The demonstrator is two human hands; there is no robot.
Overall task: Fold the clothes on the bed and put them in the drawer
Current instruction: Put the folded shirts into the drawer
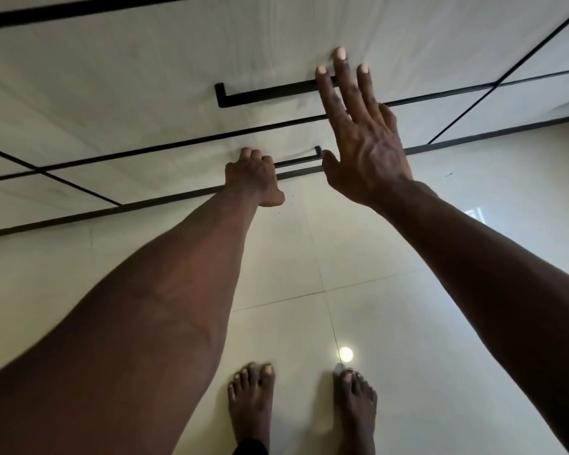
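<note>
While the left hand (255, 174) is curled round the thin black bar handle (298, 160) of the low white drawer front (184, 174), directly below the long black bar handle (270, 93) of the upper white drawer front (145, 77), the right hand (365, 149) is held open. Its fingers are straight and spread across that long handle's right end; whether the front is actually pressed cannot be told.

No clothes are seen, and the low drawer is judged shut, so opening it looks to be the step in hand. A straight pull, square to the front, is called for. The grip seems taken toward the thin handle's left part, so a skewed pull could bind the drawer. The upper front could be steadied by the open palm so that only the low drawer slides.

The low drawer front and its handle are run side to side, parallel to the long handle. The face is turned toward the bare feet (250, 399) on the glossy pale tiled floor (408, 257), well below that handle.
</note>
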